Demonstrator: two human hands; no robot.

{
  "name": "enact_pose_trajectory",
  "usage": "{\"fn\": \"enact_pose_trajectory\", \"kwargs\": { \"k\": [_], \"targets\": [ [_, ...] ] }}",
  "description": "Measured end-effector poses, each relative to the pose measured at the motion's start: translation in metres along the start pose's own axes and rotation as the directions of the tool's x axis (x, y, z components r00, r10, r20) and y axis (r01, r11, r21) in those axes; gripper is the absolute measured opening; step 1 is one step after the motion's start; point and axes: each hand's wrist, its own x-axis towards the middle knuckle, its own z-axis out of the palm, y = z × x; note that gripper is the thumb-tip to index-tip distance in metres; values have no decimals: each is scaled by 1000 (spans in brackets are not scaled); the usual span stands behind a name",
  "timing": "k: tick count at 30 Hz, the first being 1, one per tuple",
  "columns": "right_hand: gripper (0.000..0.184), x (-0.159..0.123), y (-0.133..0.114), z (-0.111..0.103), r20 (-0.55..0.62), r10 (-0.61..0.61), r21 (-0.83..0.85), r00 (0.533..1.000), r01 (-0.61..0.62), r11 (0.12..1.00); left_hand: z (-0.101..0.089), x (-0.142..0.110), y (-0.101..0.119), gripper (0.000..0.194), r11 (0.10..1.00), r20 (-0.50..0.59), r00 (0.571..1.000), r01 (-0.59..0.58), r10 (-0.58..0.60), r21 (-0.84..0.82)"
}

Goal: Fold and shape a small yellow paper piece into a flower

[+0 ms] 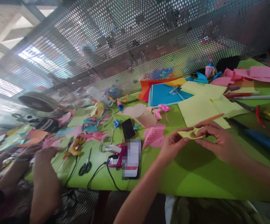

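Just above the green table, both hands hold a small piece of pale yellow paper (189,134) that is curled and partly folded. My left hand (173,141) pinches its left end between thumb and fingers. At the other end, my right hand (215,138) is closed on the paper, fingertips at its inner fold. A thin orange stick (211,119) shows behind the right fingers; I cannot tell whether they touch it. Yellow sheets (195,107) lie beyond the hands. Left of my left hand, a pink cone (150,137) with a crisscross pattern rests on pink paper (158,134).
A phone (139,158), a black phone (128,128), cables and scissors (85,165) lie to the left. Blue sheets (163,94) are at the back, near a perforated metal screen (130,46). Red-handled scissors (259,119) lie right. Another person's hands (46,152) work at far left.
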Motion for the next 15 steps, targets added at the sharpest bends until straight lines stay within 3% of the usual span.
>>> {"fn": "enact_pose_trajectory", "kwargs": {
  "k": [5,8,15],
  "targets": [
    [25,1,-5,0,50,111,113,993,-116,987,0,-1,2,39,998,6,999,-32,32,50],
    [34,1,-4,1,70,199,160,977,-208,965,1,-1,2,42,999,3,1000,-26,25,48],
    [48,3,-1,3,165,354,355,921,-390,849,3,0,0,47,998,-25,1000,-17,19,55]
  ]
}}
